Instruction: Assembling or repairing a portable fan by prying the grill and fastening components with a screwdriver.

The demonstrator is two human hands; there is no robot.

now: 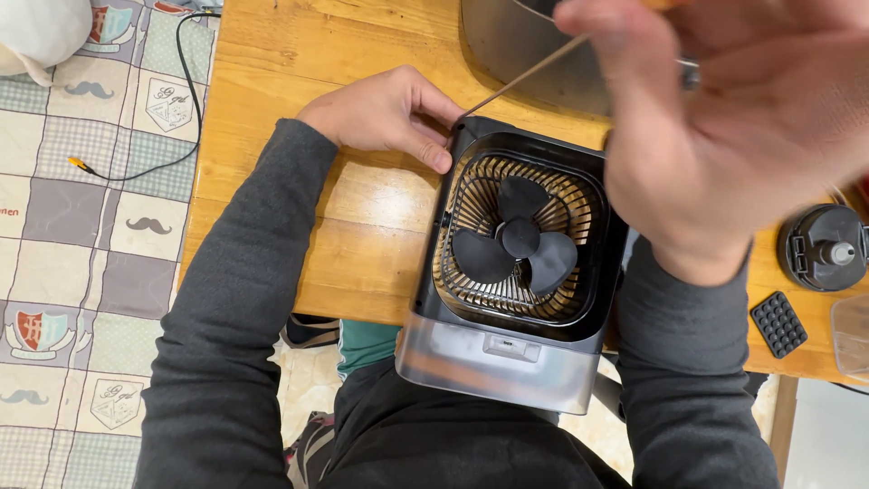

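A small black and silver desk fan (516, 263) lies face up on a wooden table (362, 226), its black blades showing inside an open grille. My left hand (385, 113) rests at the fan's top left corner, fingers curled against the casing. My right hand (733, 118) is raised close to the camera and blurred, gripping a thin screwdriver (525, 77) whose shaft slants down to that same top left corner.
A grey metal container (525, 45) stands behind the fan. At the right lie a round black part (824, 246), a small black dotted pad (778, 323) and a clear plastic tub (853, 333). A patterned mat (90, 226) with a black cable (186, 91) covers the floor at left.
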